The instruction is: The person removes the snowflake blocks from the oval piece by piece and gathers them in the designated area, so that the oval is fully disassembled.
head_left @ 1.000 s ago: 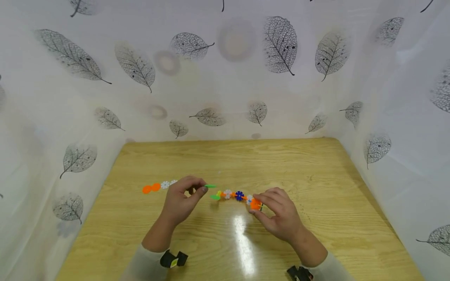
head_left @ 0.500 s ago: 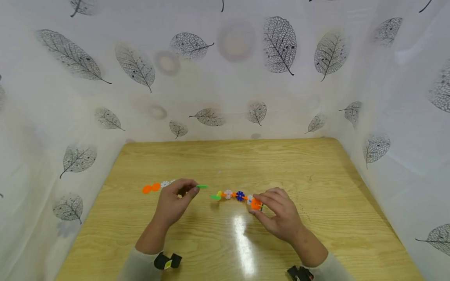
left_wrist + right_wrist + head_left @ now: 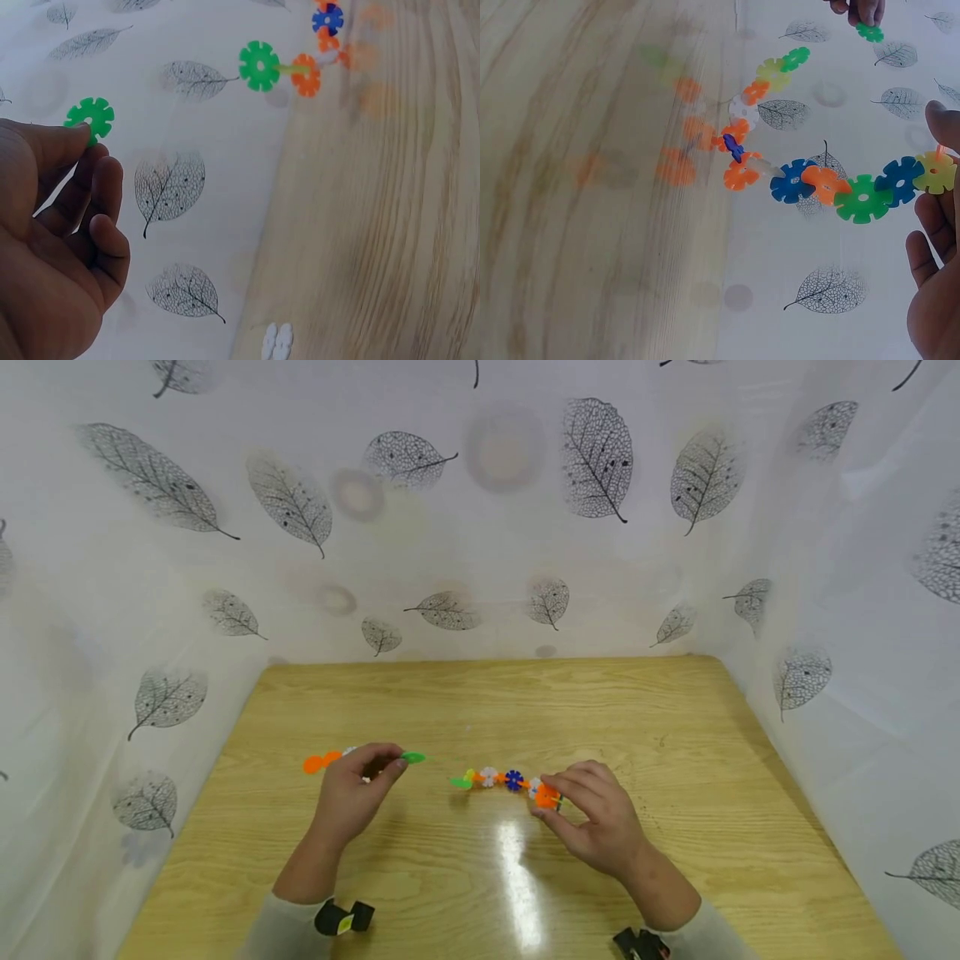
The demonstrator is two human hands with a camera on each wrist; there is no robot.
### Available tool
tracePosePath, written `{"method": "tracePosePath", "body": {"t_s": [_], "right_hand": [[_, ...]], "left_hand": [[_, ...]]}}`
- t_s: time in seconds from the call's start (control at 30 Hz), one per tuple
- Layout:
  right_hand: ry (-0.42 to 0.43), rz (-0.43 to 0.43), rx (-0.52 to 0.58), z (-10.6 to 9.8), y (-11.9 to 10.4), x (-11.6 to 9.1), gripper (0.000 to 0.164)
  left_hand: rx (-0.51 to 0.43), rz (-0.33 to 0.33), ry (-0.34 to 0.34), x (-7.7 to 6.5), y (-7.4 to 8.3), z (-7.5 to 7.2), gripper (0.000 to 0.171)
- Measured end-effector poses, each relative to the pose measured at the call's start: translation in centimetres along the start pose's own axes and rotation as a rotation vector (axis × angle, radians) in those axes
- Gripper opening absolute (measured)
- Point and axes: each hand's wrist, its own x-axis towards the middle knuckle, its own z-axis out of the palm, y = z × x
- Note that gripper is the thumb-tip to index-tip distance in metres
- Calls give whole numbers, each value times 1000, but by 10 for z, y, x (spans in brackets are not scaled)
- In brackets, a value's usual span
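My left hand (image 3: pixel 352 802) pinches a green notched plastic disc (image 3: pixel 91 118) by its edge between thumb and fingertips. My right hand (image 3: pixel 603 822) grips one end of a chain of interlocking discs by a yellow disc (image 3: pixel 934 172). From there the chain runs through blue, green (image 3: pixel 864 199), orange, white and purple discs, several in all. Its far end is a yellow disc (image 3: pixel 773 75) and a green disc (image 3: pixel 259 66). A gap separates that green end from the disc in my left hand. In the head view, my right fingers hide part of the chain.
Loose orange discs (image 3: pixel 312 765) lie on the wooden table (image 3: pixel 480 702) to the left, beyond my left hand. White discs (image 3: pixel 277 342) lie near them, partly hidden by that hand in the head view. A leaf-printed cloth (image 3: pixel 480 527) surrounds the table's back and sides.
My left hand has moved left with the green disc, widening the gap to the chain's end, and now covers most of the white discs. My right hand has stayed nearly still.
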Motion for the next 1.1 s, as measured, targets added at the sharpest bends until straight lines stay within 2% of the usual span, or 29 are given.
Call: {"method": "tracePosePath", "body": {"t_s": [0.53, 0.8, 1.1], "right_hand": [[-3, 8, -7, 0, 0, -2, 37], [-1, 4, -9, 0, 1, -2, 37], [2, -5, -7, 0, 1, -1, 37]], "left_hand": [[6, -106, 62, -5, -24, -22, 17], [120, -165, 108, -5, -37, -32, 19], [144, -266, 161, -7, -51, -43, 22]]}}
